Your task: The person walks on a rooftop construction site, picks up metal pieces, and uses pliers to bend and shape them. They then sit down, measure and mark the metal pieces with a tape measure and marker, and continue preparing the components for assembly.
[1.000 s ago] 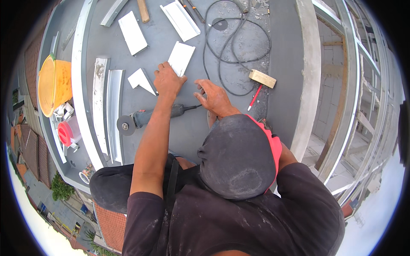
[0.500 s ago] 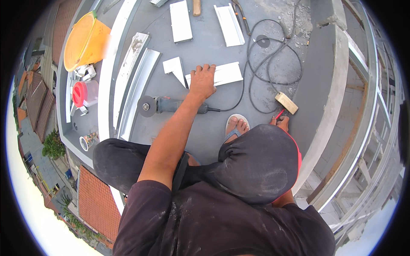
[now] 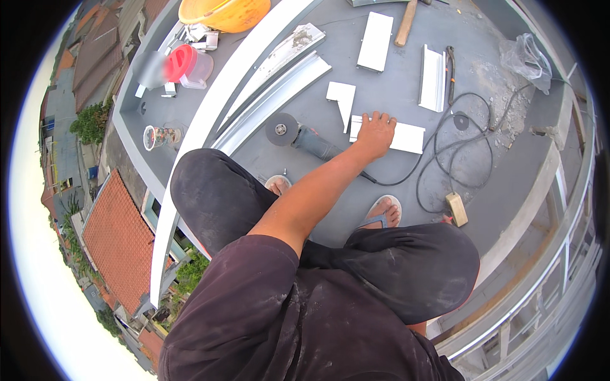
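Note:
My left hand [image 3: 376,135] lies on a short white metal channel piece [image 3: 408,138], its fingers bent over the far edge. Beside that piece is a white notched metal offcut [image 3: 344,97]. Under my left forearm an angle grinder [image 3: 316,143] rests on the floor, its cutting disc to the left. Behind my right knee my right hand [image 3: 446,218] is almost wholly hidden; only a bit of finger and a slim red thing show, next to a cream block [image 3: 456,209] at the cable.
A black cable [image 3: 454,147] loops at the right beside pliers [image 3: 450,75] and another white channel piece [image 3: 433,78]. A hammer [image 3: 405,23] lies at the far side. Long metal profiles [image 3: 273,95], a yellow bucket [image 3: 225,16] and a red-lidded container [image 3: 189,65] are at the left, near the roof edge.
My view has turned, so everything sits farther right in the picture. My left hand stays on the channel piece. My right hand, seen earlier pinching the slim red thing, is now mostly behind my knee.

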`<act>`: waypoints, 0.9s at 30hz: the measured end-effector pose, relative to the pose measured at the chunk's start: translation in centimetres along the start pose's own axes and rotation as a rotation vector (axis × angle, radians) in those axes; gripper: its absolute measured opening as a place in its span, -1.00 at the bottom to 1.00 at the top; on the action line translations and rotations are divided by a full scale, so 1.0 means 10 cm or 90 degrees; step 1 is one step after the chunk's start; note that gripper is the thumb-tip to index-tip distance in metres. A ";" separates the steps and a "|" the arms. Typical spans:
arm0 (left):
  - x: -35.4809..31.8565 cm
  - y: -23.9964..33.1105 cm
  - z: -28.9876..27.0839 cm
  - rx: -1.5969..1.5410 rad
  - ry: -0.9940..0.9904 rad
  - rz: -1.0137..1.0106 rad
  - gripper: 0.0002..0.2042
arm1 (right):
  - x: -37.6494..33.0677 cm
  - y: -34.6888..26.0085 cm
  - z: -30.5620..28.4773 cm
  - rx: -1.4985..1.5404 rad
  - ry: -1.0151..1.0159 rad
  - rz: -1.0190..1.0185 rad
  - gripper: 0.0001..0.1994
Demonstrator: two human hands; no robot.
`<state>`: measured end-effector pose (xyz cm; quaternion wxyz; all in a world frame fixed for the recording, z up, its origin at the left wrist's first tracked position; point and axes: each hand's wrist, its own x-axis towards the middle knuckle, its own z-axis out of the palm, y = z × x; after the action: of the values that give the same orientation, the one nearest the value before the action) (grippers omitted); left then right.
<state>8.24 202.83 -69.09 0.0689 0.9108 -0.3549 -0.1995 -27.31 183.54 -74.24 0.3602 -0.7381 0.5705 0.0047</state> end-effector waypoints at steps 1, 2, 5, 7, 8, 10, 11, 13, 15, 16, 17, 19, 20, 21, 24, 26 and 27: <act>-0.02 0.01 -0.06 -0.013 -0.006 0.000 -0.10 | -0.06 -0.03 0.02 0.007 -0.002 -0.013 -0.76; 0.00 0.10 -0.17 -0.027 -0.012 0.011 -0.08 | -0.10 -0.05 0.00 0.020 0.003 -0.024 -0.76; 0.14 0.10 -0.37 -0.119 0.096 0.018 -0.09 | -0.31 -0.10 -0.11 0.072 0.040 -0.070 -0.79; 0.15 -0.10 -0.54 -0.170 0.216 -0.009 -0.18 | -0.47 -0.31 -0.14 0.116 0.078 -0.132 -0.81; 0.17 -0.26 -0.61 -0.214 0.274 0.005 -0.21 | -0.56 -0.44 -0.25 0.122 0.115 -0.166 -0.82; 0.15 -0.47 -0.96 -0.276 0.274 -0.071 -0.31 | -0.71 -0.90 -0.67 0.067 0.195 -0.222 -0.93; 0.15 -0.58 -1.04 -0.276 0.323 -0.067 -0.35 | -0.75 -0.96 -0.87 0.004 0.213 -0.287 -0.90; 0.24 -0.44 -1.20 -0.299 0.323 -0.078 -0.37 | -0.91 -0.72 -1.13 -0.027 0.137 -0.181 -0.79; 0.26 -0.14 -1.31 -0.329 0.310 -0.050 -0.42 | -1.08 -0.51 -1.12 -0.099 0.083 -0.147 -0.66; 0.22 -0.01 -1.32 -0.345 0.310 -0.047 -0.44 | -1.21 -0.36 -1.03 -0.169 0.075 -0.165 -0.60; 0.19 0.06 -1.32 -0.385 0.268 -0.042 -0.45 | -1.29 -0.27 -0.94 -0.241 0.063 -0.194 -0.53; 0.12 0.14 -1.29 -0.465 0.198 -0.050 -0.47 | -1.39 -0.25 -0.82 -0.322 0.045 -0.242 -0.40; 0.06 0.20 -1.27 -0.484 0.114 -0.033 -0.47 | -1.44 -0.26 -0.74 -0.362 0.034 -0.272 -0.33; 0.01 0.27 -1.25 -0.503 0.036 -0.018 -0.48 | -1.44 -0.24 -0.66 -0.378 0.035 -0.252 -0.29; -0.20 0.46 -0.83 -0.527 -0.159 0.044 -0.46 | -1.27 -0.11 -0.50 -0.411 -0.004 -0.227 -0.18; -0.37 0.76 -0.56 -0.602 -0.312 0.113 -0.44 | -1.22 0.04 -0.47 -0.418 -0.026 -0.177 -0.16; -0.45 0.86 -0.37 -0.631 -0.360 0.125 -0.42 | -1.14 -0.01 -0.44 -0.414 -0.042 -0.172 -0.16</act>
<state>1.45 199.43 -62.05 0.4078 0.6439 -0.3064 -0.5703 -33.03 190.77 -66.19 0.1221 -0.8825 0.4243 0.1620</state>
